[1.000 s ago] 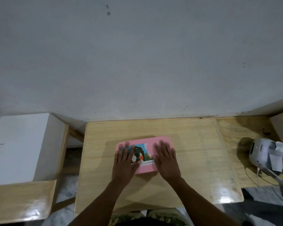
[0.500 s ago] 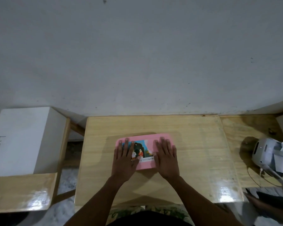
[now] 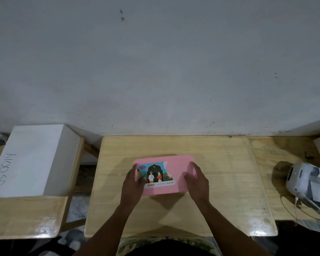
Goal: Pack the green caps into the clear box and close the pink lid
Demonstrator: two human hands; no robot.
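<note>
The pink lid (image 3: 175, 170), with a colourful picture label on its left half, lies flat over the box in the middle of the wooden table (image 3: 220, 159). The clear box under it and the green caps are hidden from view. My left hand (image 3: 132, 183) clasps the lid's left edge, thumb on top and fingers curled down the side. My right hand (image 3: 197, 179) holds the right edge the same way.
A white carton (image 3: 31, 159) with handwriting stands on a wooden bench at the left. A white headset (image 3: 303, 180) with straps and a cable lies on a second table at the right. A grey wall rises right behind the table.
Both hands lay flat on top of the lid before. They have slid apart to its left and right edges, uncovering the label.
</note>
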